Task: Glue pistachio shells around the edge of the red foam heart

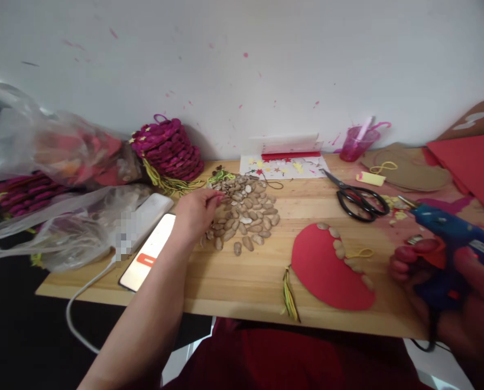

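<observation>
My left hand (196,212) reaches to the left side of a pile of tan nut shells (255,208), its fingers pinched together at the shells. Whatever lies between those fingertips is too hidden to make out. On the right, my right hand (475,292) is wrapped round a blue hot glue gun (437,219), whose metal nozzle points left and up. Between the hands lies a red paper piece (323,268) with a curved lower edge. Several shells (339,249) sit along its upper right edge. A yellow-green tassel (290,295) hangs at its left, and a yellow cord loop shows at its right.
Black-handled scissors (357,200) lie behind the red piece. Clear plastic bags (79,146), a lit phone (150,254) and a white power bank (144,222) are at left. Stacked magenta pieces (170,149), star-dotted paper (282,167) and a pink cup (355,142) stand along the wall.
</observation>
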A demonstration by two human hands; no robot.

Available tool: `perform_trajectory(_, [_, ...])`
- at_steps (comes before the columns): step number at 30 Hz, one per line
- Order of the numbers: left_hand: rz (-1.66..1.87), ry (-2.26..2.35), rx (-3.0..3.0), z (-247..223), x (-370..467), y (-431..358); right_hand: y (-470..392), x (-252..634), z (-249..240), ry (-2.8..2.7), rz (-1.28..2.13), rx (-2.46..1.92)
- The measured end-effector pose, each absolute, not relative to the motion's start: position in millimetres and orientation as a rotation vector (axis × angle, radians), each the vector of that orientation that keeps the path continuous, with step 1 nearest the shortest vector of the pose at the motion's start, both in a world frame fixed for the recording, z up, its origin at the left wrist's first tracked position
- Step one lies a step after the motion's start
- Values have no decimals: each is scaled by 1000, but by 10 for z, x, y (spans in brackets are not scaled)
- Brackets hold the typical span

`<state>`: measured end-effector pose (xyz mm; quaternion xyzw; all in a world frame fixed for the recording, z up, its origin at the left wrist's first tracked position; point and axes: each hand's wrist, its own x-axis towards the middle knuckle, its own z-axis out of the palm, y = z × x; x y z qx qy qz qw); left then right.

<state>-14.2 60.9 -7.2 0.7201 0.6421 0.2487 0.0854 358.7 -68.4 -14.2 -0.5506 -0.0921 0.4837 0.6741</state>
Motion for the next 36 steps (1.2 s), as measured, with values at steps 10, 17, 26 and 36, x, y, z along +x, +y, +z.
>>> perform_trajectory(10, [486,2071,2163,-4,-115,580,-767,3609,-173,-359,1256,-1088])
perform_trajectory(17, [409,2225,2143,3,-33,571,-766,3619,-208,-458,1273,-1021])
perform_trajectory(26, [379,2218,2095,32,-65,546,-806,3581,-97,-426,1243,-1092])
perform_trajectory(36, [530,1953,2236,-19,-150,581,-712,3592,-151,-250,1150,-1195])
